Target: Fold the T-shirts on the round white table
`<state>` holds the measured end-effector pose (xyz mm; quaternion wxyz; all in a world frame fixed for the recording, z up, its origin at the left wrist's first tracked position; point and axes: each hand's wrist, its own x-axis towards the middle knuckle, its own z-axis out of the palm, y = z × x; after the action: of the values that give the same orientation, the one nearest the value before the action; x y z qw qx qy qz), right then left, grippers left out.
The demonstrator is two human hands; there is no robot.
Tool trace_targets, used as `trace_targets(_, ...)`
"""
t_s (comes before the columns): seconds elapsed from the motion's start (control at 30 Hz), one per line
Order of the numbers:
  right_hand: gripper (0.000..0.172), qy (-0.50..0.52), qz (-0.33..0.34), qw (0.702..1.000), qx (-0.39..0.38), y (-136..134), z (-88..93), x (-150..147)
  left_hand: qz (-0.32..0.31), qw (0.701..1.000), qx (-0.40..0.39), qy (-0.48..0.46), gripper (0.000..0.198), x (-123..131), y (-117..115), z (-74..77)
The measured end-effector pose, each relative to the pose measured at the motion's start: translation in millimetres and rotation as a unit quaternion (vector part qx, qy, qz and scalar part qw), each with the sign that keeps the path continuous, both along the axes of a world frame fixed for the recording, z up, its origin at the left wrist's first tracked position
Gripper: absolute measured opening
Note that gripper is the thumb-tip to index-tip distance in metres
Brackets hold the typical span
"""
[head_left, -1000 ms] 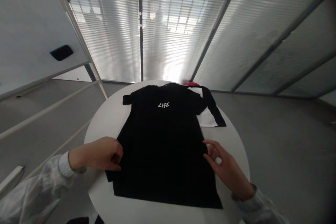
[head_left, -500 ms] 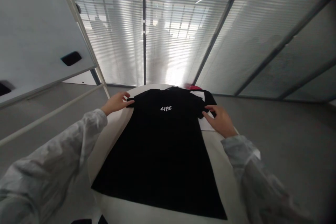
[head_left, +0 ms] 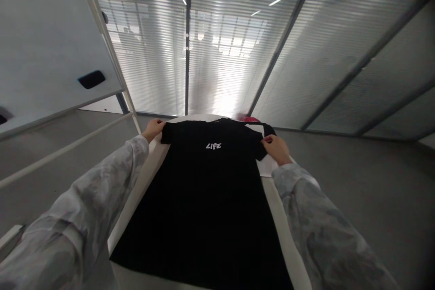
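Observation:
A black T-shirt (head_left: 207,195) with white "LIFE" lettering lies flat on a round white table (head_left: 149,167), hem toward me. My left hand (head_left: 152,128) is closed on the end of the shirt's left sleeve at the table's far left. My right hand (head_left: 274,147) pinches the shirt's right sleeve near the shoulder. Both arms reach far out in pale sleeves.
A white garment (head_left: 267,165) lies under the shirt's right sleeve, and something red (head_left: 247,119) peeks out behind the collar. A whiteboard on a white frame (head_left: 41,54) stands at the left. Glass walls with blinds (head_left: 220,41) rise behind the table. Grey floor surrounds it.
Both hands went from the shirt's lower sides up to its sleeves and closed on them. The camera leaned forward over the table, and the right sleeve now lies shorter.

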<state>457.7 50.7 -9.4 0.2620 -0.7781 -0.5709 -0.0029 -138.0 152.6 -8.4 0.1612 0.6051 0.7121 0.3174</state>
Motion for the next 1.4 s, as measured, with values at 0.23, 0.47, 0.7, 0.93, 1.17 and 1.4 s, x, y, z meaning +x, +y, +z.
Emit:
trace_targets(0.23,0.017,-0.060,-0.046,0.992,0.105,-11.4,3.7,-12.4,0.055,0.996,0.015,-0.069,0.036,25.3,7.8,2.0)
trace_targets(0.47,0.036,-0.085,-0.054,0.995,0.027,-12.6,-1.9,-24.7,0.015,0.996,0.091,-0.003,0.060,53.4,-13.0,-6.1)
trace_targets(0.7,0.037,-0.074,-0.058,0.995,-0.025,-12.5,-1.2,-29.8,-0.247,0.943,0.082,0.206,0.074,62.4,-35.7,-33.8)
trace_targets(0.93,0.018,-0.003,-0.071,0.997,0.016,-19.3,6.3,-5.1,-0.118,0.965,-0.052,0.227,0.086,34.5,-24.0,-43.7)
trace_targets(1.17,0.017,-0.066,-0.060,0.996,0.009,-23.1,1.0,-10.2,-0.031,0.981,-0.021,0.190,0.080,43.8,-21.4,-36.8)
trace_targets(1.4,0.035,-0.155,-0.004,0.985,0.073,-29.7,-3.8,-21.6,0.030,0.990,0.031,0.137,0.049,27.7,-11.9,-27.5)
